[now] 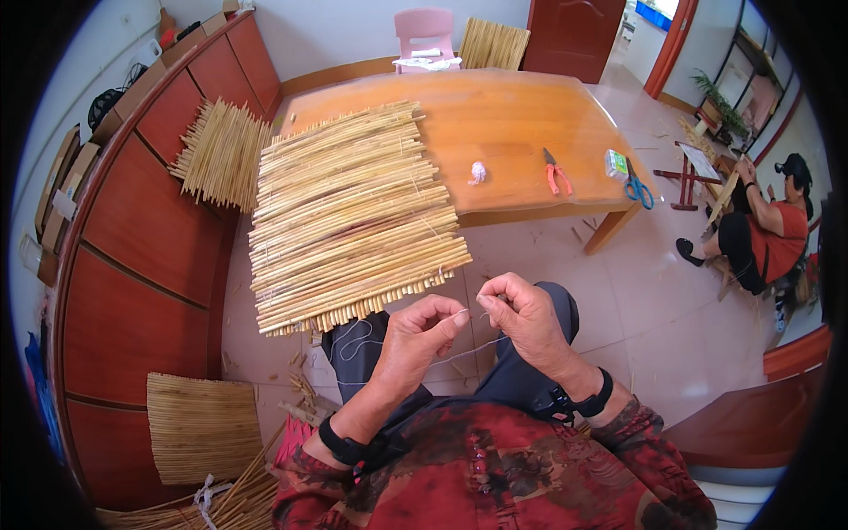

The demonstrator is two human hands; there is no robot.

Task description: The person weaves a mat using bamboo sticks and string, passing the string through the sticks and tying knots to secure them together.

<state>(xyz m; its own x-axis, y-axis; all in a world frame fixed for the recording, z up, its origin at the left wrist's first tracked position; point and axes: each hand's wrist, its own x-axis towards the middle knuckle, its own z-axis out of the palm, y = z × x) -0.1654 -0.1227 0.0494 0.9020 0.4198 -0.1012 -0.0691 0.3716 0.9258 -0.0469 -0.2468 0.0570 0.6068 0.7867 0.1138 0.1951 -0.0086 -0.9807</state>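
Note:
My left hand point(419, 339) is closed in a pinch over my lap, with a white thread point(355, 340) between thumb and forefinger. Part of the thread loops down and runs across my dark trousers. Just to the right, my right hand point(523, 320) also pinches the thread, its fingertips a short gap from the left ones. Whether a needle is among the fingers is too small to tell. Beyond my hands, a mat of straight reed sticks point(353, 212), bound with rows of thread, lies on the wooden table point(503, 115) and overhangs its near edge toward my knees.
On the table lie a small thread bundle point(478, 172), red-handled pliers point(556, 175), a small green-and-white box point(616, 164) and blue-handled scissors point(638, 193). Red cabinets point(132, 238) line the left, with reed bundles point(223, 155) beside them. Another person point(777, 221) sits working at the right.

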